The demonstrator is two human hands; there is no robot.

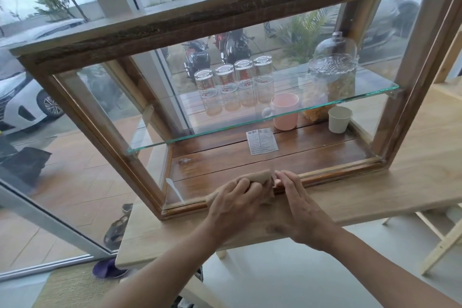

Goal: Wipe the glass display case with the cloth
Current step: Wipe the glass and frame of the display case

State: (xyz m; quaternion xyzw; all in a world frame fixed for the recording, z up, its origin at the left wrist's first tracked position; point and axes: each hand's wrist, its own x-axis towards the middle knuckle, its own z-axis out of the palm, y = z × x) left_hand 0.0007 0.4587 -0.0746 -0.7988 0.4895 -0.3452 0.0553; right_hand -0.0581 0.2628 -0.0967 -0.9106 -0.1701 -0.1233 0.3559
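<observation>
On the pale wooden tabletop [375,195], close to its front edge: wood-framed glass display case [412,97]. At the case's lower front rail, crumpled tan cloth [261,179] gripped under curled fingers of the left hand [232,202]. Just beside it, right hand [302,210], fingers straight, tips touching the same rail.

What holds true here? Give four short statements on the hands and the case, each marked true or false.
1. The left hand holds the cloth low on the display case. True.
2. The pink mug stands atop the case. False: it stands inside, below the glass shelf.
3. Four glasses stand in a row inside. True.
4. The right hand grips the paper cup. False: its fingers lie straight beside the cloth; the cup stands untouched.
</observation>
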